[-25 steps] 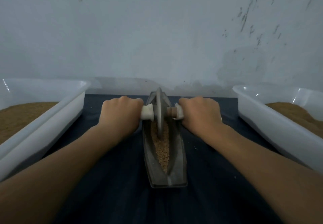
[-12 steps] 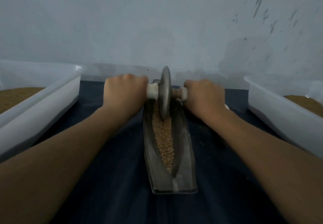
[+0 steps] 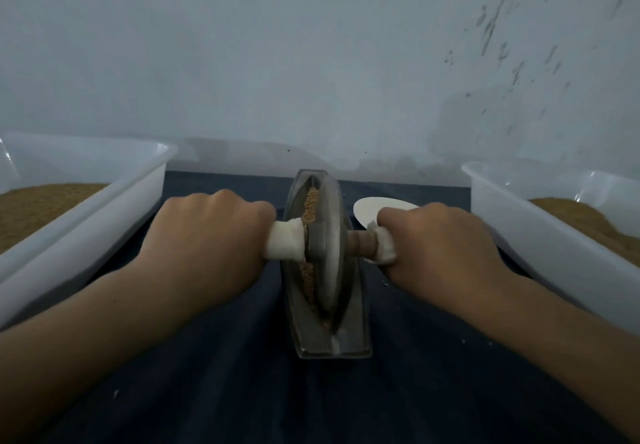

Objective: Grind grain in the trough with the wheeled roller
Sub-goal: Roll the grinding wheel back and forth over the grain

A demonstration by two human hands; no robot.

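Note:
A narrow grey metal trough (image 3: pixel 349 343) lies lengthwise on a dark blue cloth, its near end toward me. Brown grain (image 3: pixel 310 201) shows in its groove beyond and beside the wheel. The wheeled roller (image 3: pixel 329 253), a grey metal disc on a crosswise axle, stands in the middle of the trough. My left hand (image 3: pixel 207 246) grips the white-wrapped left handle. My right hand (image 3: pixel 440 246) grips the right handle, with bare brown axle showing between it and the disc.
A white plastic tub (image 3: pixel 104 215) holding brown grain stands at the left, a second white tub (image 3: pixel 540 232) with grain at the right. A flat white oval piece (image 3: pixel 370 208) lies beyond my right hand. A pale wall rises close behind the cloth.
The roller has come back toward me from the far end of the trough to its middle, both hands with it. Grain now shows beyond the wheel, and the white oval is uncovered.

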